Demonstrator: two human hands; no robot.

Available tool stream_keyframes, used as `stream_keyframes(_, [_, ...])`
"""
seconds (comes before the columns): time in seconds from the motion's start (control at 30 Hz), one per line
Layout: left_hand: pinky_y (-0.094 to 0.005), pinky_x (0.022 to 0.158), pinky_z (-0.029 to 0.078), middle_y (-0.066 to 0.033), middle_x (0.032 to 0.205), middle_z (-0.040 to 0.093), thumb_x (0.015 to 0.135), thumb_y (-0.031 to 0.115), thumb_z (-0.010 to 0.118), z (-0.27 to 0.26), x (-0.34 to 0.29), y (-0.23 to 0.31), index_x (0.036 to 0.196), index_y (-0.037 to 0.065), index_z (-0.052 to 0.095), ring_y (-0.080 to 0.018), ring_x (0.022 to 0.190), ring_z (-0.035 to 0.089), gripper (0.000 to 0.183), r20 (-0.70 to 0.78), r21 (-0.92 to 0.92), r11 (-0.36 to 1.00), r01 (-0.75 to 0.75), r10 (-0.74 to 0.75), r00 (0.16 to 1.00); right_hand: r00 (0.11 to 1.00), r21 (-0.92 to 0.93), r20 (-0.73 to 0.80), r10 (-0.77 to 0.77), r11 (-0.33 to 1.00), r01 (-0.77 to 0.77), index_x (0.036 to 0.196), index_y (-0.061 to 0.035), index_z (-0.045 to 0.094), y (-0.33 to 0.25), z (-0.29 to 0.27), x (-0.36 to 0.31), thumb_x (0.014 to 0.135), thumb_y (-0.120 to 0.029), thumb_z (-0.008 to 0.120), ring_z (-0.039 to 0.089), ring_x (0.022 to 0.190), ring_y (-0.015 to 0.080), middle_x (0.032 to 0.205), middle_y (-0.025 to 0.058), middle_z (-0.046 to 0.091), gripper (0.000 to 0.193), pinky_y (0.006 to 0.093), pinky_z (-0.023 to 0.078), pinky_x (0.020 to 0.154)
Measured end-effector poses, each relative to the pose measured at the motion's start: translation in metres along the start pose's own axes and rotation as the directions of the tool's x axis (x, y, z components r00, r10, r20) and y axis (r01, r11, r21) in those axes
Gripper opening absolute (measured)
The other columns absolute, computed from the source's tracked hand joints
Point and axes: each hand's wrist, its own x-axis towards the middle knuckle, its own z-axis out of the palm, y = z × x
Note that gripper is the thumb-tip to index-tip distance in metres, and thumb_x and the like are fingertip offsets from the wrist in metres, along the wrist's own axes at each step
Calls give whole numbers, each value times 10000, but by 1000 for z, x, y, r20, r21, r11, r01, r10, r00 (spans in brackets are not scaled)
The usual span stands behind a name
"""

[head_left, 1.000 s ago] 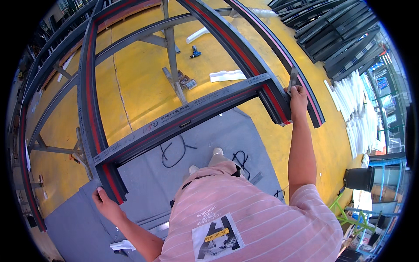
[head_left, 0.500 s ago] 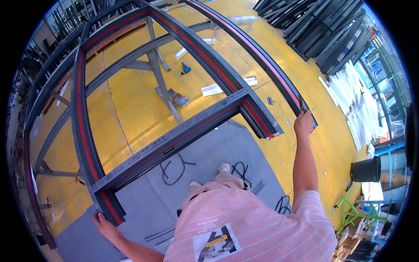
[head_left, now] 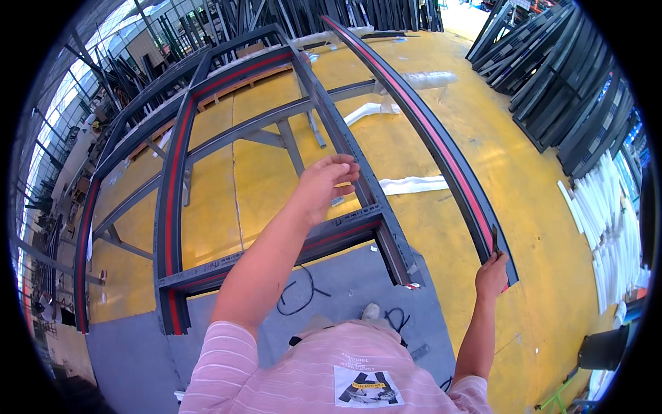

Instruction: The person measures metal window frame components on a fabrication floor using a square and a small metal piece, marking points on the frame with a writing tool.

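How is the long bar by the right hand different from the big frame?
The long bar is one piece; the big frame is several bars joined. The long bar's stripe looks mostly pink; the big frame's stripes are red. Both are dark with coloured stripes.

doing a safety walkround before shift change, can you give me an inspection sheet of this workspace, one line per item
surface: yellow floor, with a grey mat near the person
job's things: dark frame with red strips; separate long profile with a pink strip
clutter: white strip on the floor between frame and profile
hands: left hand raised, fingers curled, nothing seen in it; right hand grips a narrow dark piece at the profile's near end
cables: loose black cord on the mat
surroundings: stacked dark profiles and white lengths at right
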Motion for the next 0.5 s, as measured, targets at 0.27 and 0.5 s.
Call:
stream_keyframes(0.27, [-448, 795, 539, -115, 939, 561, 937, 131, 496, 151, 169, -87, 1093, 9, 541, -278, 896, 606, 203, -129, -412, 876, 251, -329, 935, 981, -52, -160, 105, 992, -115, 1167, -21, 529, 87, -245, -62, 1038, -256, 458, 609, 789, 454, 906, 225, 643, 278, 488, 465, 653])
stream_keyframes(0.5, [-484, 919, 528, -151, 1235, 592, 1015, 282, 439, 258, 156, -147, 1168, 45, 568, -319, 1080, 617, 311, 572, -767, 355, 534, 1, 820, 845, -476, -493, 209, 748, -462, 1243, 52, 577, 102, -414, -208, 965, -322, 569, 654, 878, 319, 1007, 187, 668, 466, 441, 535, 745])
